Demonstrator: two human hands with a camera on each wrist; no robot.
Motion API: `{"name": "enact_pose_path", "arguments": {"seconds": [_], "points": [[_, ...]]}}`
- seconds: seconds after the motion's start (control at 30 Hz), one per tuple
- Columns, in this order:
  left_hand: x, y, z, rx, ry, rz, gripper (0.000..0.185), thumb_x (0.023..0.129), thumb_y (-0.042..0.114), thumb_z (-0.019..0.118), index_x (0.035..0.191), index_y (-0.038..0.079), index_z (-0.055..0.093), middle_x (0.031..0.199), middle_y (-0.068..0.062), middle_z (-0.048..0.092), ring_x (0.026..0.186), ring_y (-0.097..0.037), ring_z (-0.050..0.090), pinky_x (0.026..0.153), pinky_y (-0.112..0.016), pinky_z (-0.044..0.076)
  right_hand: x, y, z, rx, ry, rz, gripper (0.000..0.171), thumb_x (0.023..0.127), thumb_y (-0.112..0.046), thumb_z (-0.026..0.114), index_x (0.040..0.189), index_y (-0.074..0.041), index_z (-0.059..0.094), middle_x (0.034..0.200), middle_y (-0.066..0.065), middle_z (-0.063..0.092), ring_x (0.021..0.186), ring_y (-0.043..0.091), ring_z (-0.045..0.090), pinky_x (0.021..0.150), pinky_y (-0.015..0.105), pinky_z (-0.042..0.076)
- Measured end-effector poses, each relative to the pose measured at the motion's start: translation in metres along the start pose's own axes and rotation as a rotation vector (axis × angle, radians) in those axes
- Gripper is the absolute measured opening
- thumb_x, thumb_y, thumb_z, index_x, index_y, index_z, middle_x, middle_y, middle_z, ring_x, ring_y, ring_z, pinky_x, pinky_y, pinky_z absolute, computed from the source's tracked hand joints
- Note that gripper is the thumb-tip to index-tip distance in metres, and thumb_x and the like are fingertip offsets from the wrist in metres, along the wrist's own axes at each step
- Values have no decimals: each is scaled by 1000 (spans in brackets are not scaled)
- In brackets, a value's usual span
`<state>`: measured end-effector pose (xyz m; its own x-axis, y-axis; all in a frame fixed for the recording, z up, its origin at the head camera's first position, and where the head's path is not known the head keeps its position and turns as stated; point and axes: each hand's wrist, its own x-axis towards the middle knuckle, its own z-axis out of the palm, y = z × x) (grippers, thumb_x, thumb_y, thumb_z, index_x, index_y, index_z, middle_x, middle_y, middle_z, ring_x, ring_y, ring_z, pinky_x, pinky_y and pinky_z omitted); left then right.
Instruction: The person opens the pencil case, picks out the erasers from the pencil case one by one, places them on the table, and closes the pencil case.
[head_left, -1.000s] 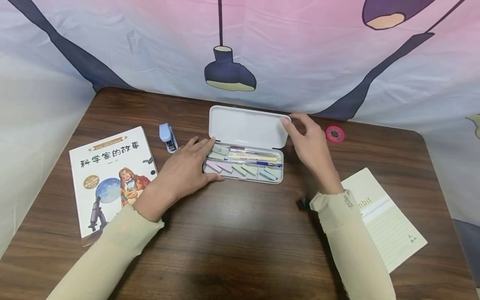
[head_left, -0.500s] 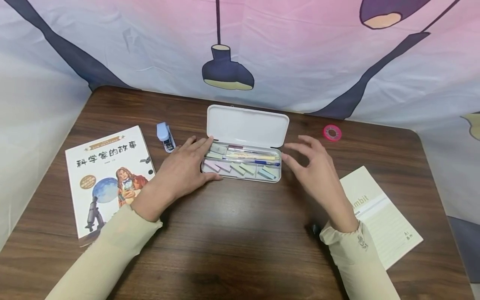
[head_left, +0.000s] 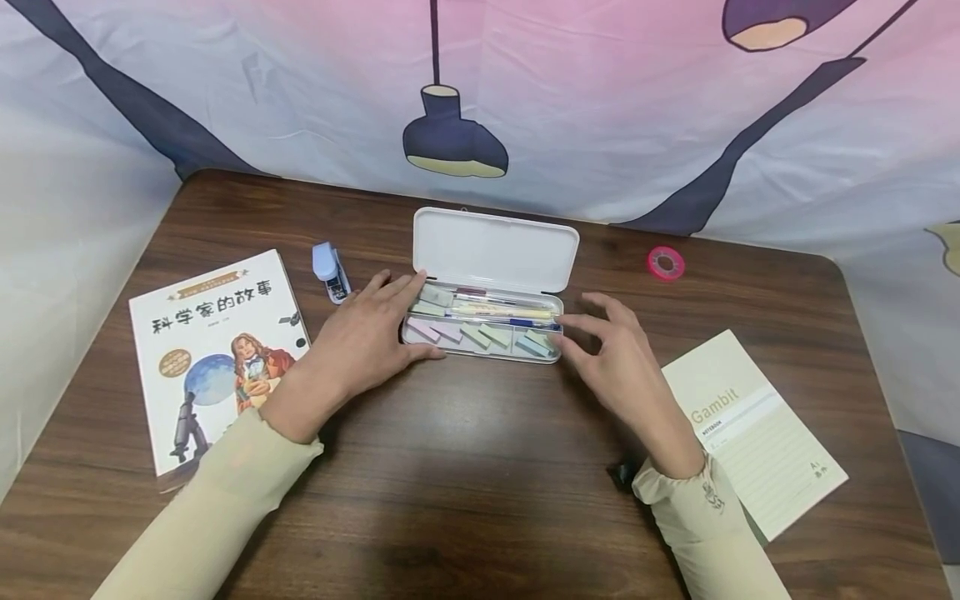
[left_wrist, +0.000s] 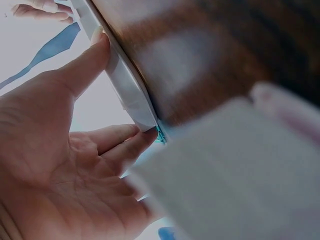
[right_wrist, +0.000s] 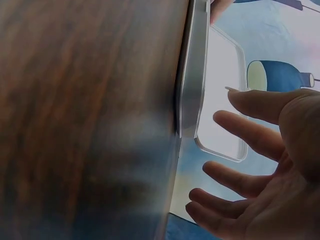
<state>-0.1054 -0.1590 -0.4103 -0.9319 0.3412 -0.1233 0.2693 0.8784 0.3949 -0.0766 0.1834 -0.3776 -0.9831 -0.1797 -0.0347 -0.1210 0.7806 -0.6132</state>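
A white pencil case [head_left: 495,247] lies with its lid raised. Its tray holds several pens [head_left: 506,312] at the back and several pastel sticky-note strips [head_left: 474,337] in front. At the tray's left end, my left hand [head_left: 360,342] holds the case, thumb along the front wall and fingers by the back corner; the left wrist view shows the thumb [left_wrist: 87,67] against the wall. My right hand [head_left: 622,358] hovers by the right end, fingertips over or beside the rim. In the right wrist view its fingers [right_wrist: 250,132] are spread and hold nothing.
A blue stapler [head_left: 331,271] and a storybook [head_left: 213,350] lie to the left. To the right are a pink ring-shaped roll [head_left: 666,263] and a cream notebook [head_left: 757,433]. A small black object [head_left: 621,475] sits near the right cuff. A printed cloth hangs behind the table.
My right hand has let go of the raised lid's right corner and come down toward the tray's right end. The left hand stays on the case.
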Motion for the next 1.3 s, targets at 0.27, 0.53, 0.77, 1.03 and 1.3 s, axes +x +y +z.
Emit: {"name": "enact_pose_path", "arguments": {"seconds": [0.27, 0.53, 0.77, 1.03, 1.3], "points": [[3, -9, 8, 18, 20, 16, 117, 92, 72, 87, 181, 15, 36, 184, -11, 45, 172, -52, 37, 131, -82, 38, 2, 0, 2, -23, -25, -3, 32, 107, -27, 84, 135, -11, 86, 168, 27, 59, 161, 54, 49, 134, 71, 42], [0, -4, 1, 7, 0, 6, 116, 94, 72, 86, 181, 15, 35, 185, -13, 44, 172, -54, 35, 132, -82, 36, 4, 2, 3, -76, -71, -37, 34, 107, -25, 83, 137, -10, 85, 169, 29, 57, 163, 54, 47, 135, 73, 41], [-1, -2, -1, -7, -1, 15, 114, 96, 72, 83, 181, 14, 36, 184, -15, 45, 171, -55, 36, 133, -80, 37, 5, 4, 2, -50, -11, -70, 29, 103, -17, 86, 131, -9, 87, 166, 28, 59, 160, 51, 50, 134, 68, 44], [-2, 1, -3, -4, -14, -3, 114, 94, 67, 87, 181, 15, 36, 184, -14, 44, 172, -55, 36, 133, -81, 36, 5, 3, 2, -57, -42, -76, 24, 102, -15, 86, 124, -7, 88, 164, 27, 61, 160, 51, 50, 134, 68, 44], [-4, 10, -13, -5, -19, 1, 111, 96, 64, 88, 180, 12, 37, 184, -17, 45, 171, -55, 37, 133, -81, 37, 6, 2, 1, -57, -61, -73, 17, 102, -12, 84, 117, -6, 89, 164, 28, 61, 162, 51, 48, 137, 69, 38]]}}
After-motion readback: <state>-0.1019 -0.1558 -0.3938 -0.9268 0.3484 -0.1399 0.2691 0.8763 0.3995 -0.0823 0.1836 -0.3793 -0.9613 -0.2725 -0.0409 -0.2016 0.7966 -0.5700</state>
